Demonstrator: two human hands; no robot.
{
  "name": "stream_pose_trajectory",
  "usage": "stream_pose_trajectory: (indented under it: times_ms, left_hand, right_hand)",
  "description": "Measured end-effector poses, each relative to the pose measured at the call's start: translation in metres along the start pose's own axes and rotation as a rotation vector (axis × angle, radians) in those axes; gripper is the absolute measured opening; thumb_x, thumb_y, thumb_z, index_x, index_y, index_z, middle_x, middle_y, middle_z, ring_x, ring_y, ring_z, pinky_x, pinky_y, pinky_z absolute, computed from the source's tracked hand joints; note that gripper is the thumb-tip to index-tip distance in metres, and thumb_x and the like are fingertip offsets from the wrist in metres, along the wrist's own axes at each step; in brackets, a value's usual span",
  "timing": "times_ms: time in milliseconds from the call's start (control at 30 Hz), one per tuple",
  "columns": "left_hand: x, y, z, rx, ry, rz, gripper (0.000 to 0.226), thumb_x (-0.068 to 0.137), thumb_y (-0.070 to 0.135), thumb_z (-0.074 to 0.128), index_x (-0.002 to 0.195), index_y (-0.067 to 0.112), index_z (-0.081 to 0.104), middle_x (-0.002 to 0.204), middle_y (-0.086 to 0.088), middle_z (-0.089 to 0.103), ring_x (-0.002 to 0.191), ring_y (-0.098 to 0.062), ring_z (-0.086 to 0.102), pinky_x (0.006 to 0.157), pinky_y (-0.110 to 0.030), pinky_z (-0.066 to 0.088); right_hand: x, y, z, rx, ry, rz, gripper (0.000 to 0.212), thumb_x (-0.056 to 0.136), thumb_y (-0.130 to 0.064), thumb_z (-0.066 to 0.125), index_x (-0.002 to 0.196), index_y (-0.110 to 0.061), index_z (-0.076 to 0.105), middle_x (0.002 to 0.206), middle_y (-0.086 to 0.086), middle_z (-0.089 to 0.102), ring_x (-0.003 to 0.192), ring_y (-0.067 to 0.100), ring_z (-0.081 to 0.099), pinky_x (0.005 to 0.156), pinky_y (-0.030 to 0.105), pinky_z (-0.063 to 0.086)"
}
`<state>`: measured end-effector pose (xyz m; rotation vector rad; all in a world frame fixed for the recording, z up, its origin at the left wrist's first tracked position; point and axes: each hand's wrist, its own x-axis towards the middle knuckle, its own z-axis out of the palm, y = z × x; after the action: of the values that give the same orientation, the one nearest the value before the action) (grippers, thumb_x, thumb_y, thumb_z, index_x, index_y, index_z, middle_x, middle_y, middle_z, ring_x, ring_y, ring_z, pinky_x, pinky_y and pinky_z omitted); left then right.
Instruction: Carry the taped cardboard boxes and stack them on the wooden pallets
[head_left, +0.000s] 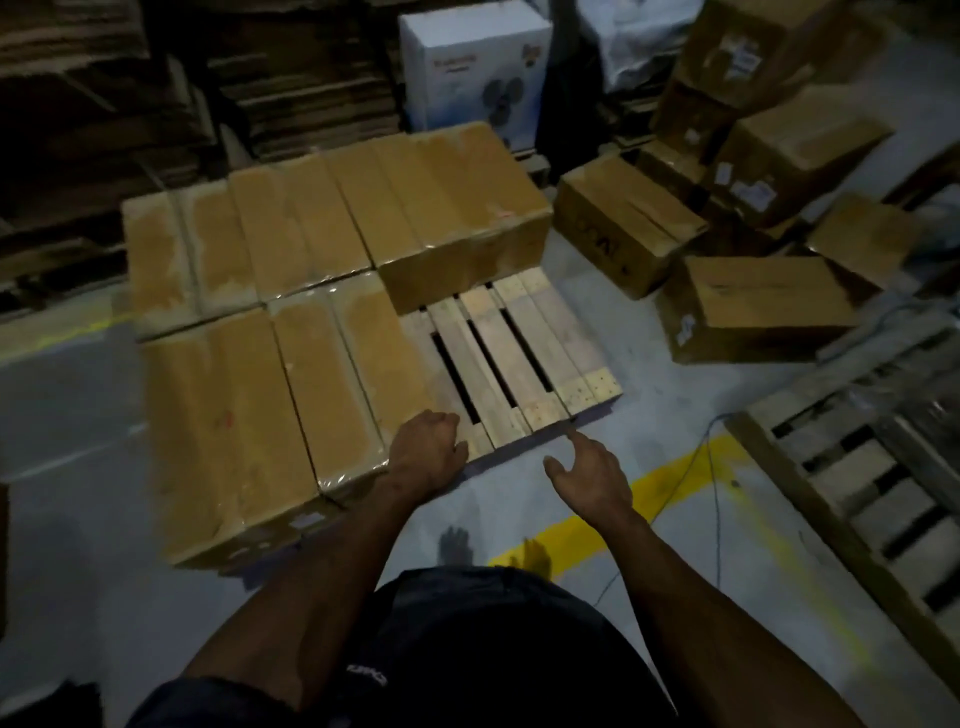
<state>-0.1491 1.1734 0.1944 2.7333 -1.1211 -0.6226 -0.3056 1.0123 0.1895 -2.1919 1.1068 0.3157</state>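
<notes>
the left hand (427, 451) is curled into a loose fist holding nothing, knuckles against the right edge of the nearest taped box (358, 384) at the pallet's front. the right hand (589, 478) hangs open just beside it, fingers spread wide, empty, above the grey floor (649, 431) near the pallet's front corner.

five taped cardboard boxes lie on the wooden pallet (524, 364): two long ones in the front row, three in the back row, all flat-topped, brown, wrapped in glossy clear tape that wrinkles at the edges. they sit touching side by side. the pallet's front right part is bare, showing pale slats with dark gaps between them.

to the right, on the floor, several loose brown cartons (753, 306) are piled at odd angles, some with white labels. a second pallet (862, 493) of weathered wood lies at the right edge. a yellow painted line (670, 483) crosses the floor, with a thin cable (714, 467) trailing over it. behind the boxes stands a white printed carton (472, 67) showing a fan, and dark stacks of flattened cardboard (104, 130) fill the back left.
</notes>
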Motion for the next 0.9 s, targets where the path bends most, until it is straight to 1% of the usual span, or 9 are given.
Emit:
stream_pose_trajectory:
  times_ms: [167,267,333,500,567,633,733,833,900]
  left_hand:
    - [0.029,0.034,-0.006,0.004,-0.073,0.138,0.044,0.097,0.032,0.046,0.129,0.003,0.054,0.127,-0.018,0.058,0.119,-0.032,0.050,0.095,-0.036,0.042]
    - [0.046,0.064,-0.009,0.013,-0.145,0.201,0.063,0.088,0.043,0.032,0.131,0.002,0.053,0.129,-0.018,0.059,0.120,-0.032,0.051,0.098,-0.037,0.043]
    - [0.062,0.087,-0.007,0.032,-0.167,0.235,0.071,0.080,0.044,0.027,0.130,0.001,0.054,0.128,-0.019,0.059,0.120,-0.033,0.051,0.098,-0.038,0.044]
    - [0.117,0.160,0.007,0.052,-0.198,0.241,0.071,0.078,0.047,0.027,0.126,0.003,0.056,0.125,-0.019,0.060,0.117,-0.033,0.053,0.095,-0.039,0.045]
    - [0.141,0.195,0.014,0.035,-0.186,0.251,0.083,0.076,0.055,0.018,0.128,0.002,0.055,0.125,-0.019,0.060,0.117,-0.034,0.053,0.095,-0.039,0.045]
    - [0.167,0.234,0.020,0.026,-0.175,0.254,0.098,0.066,0.062,0.007,0.128,0.003,0.055,0.125,-0.019,0.060,0.117,-0.033,0.053,0.094,-0.038,0.045]
    - [0.204,0.295,0.023,0.019,-0.162,0.262,0.095,0.069,0.061,0.009,0.127,0.003,0.056,0.125,-0.019,0.060,0.116,-0.034,0.053,0.094,-0.038,0.045]
    - [0.231,0.347,0.013,0.024,-0.145,0.260,0.101,0.067,0.063,0.008,0.136,0.003,0.050,0.132,-0.019,0.057,0.123,-0.034,0.050,0.100,-0.036,0.041]
    - [0.251,0.378,0.003,0.012,-0.142,0.250,0.098,0.071,0.062,0.011,0.140,0.003,0.047,0.136,-0.019,0.054,0.127,-0.033,0.047,0.103,-0.035,0.038]
  right_hand:
    - [0.000,0.022,-0.016,0.071,0.074,0.110,0.068,0.097,-0.045,0.056,0.154,-0.015,0.033,0.154,0.012,0.040,0.141,0.031,0.035,0.113,0.040,0.033]
    - [0.003,0.044,-0.034,0.108,0.111,0.184,0.068,0.097,-0.045,0.056,0.153,-0.014,0.034,0.154,0.012,0.039,0.142,0.031,0.035,0.111,0.042,0.035]
    - [0.012,0.063,-0.048,0.134,0.127,0.220,0.068,0.097,-0.045,0.057,0.153,-0.013,0.034,0.154,0.012,0.040,0.142,0.032,0.036,0.110,0.043,0.036]
    - [0.055,0.127,-0.095,0.183,0.167,0.268,0.069,0.096,-0.045,0.058,0.153,-0.013,0.036,0.154,0.012,0.040,0.141,0.032,0.037,0.109,0.043,0.037]
    - [0.076,0.154,-0.120,0.184,0.174,0.272,0.069,0.096,-0.046,0.058,0.153,-0.014,0.036,0.154,0.012,0.040,0.141,0.032,0.037,0.110,0.042,0.037]
    - [0.099,0.184,-0.150,0.179,0.171,0.268,0.069,0.096,-0.046,0.057,0.153,-0.014,0.035,0.154,0.011,0.040,0.141,0.031,0.036,0.111,0.041,0.036]
    - [0.127,0.224,-0.205,0.148,0.167,0.265,0.069,0.096,-0.047,0.057,0.153,-0.014,0.035,0.154,0.011,0.040,0.142,0.031,0.035,0.112,0.041,0.034]
    - [0.152,0.250,-0.255,0.133,0.176,0.251,0.069,0.096,-0.047,0.056,0.153,-0.014,0.035,0.154,0.011,0.040,0.142,0.031,0.035,0.112,0.041,0.034]
    - [0.173,0.263,-0.286,0.127,0.185,0.232,0.068,0.096,-0.047,0.056,0.152,-0.013,0.036,0.154,0.011,0.041,0.142,0.030,0.036,0.112,0.039,0.034]
